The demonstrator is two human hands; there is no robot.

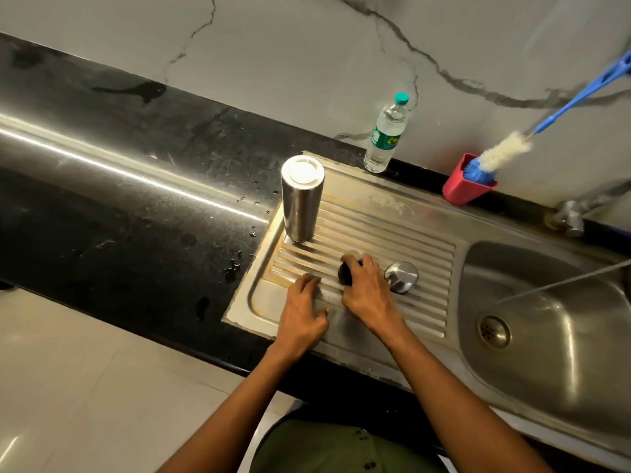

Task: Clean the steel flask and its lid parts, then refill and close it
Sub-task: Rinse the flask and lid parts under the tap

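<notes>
The steel flask stands upright at the far left of the ribbed drainboard, a white stopper in its mouth. A steel cap lies on the drainboard to the right of my hands. My right hand is closed over a small dark lid part resting on the ribs. My left hand rests flat on the drainboard beside it, fingers apart, holding nothing.
A sink basin with a drain lies to the right. A plastic water bottle stands at the wall. A red holder carries a blue-handled bottle brush. A tap sits behind the basin. The black counter stretches left, wet in spots.
</notes>
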